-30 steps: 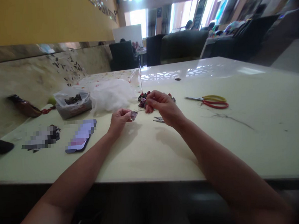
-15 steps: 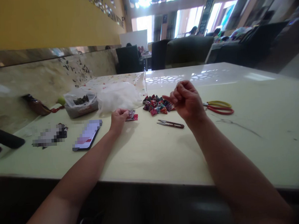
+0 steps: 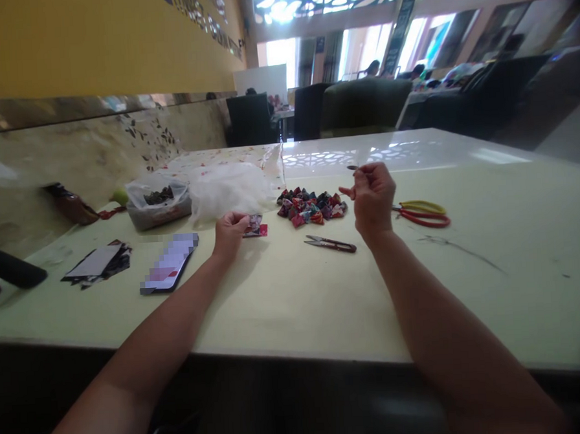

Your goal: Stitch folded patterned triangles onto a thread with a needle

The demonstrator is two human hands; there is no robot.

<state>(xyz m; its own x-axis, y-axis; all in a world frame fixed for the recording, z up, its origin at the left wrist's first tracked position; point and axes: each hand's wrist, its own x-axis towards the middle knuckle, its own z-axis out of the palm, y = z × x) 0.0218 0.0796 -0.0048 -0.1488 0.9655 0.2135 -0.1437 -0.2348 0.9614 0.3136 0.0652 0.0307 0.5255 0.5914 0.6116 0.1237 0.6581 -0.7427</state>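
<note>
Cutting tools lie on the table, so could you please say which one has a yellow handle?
The larger scissors, just right of the right hand; their other handle is red, while the small snips are dark brown.

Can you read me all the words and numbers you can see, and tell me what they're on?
There are none I can read for sure.
Yellow wall: big shiny letters, blurred and cut off at the top.
Dark strip by the windows: pale letters, too blurred.
Blue sign: too small.
Phone: its screen is blocked out by blurry squares.
</note>
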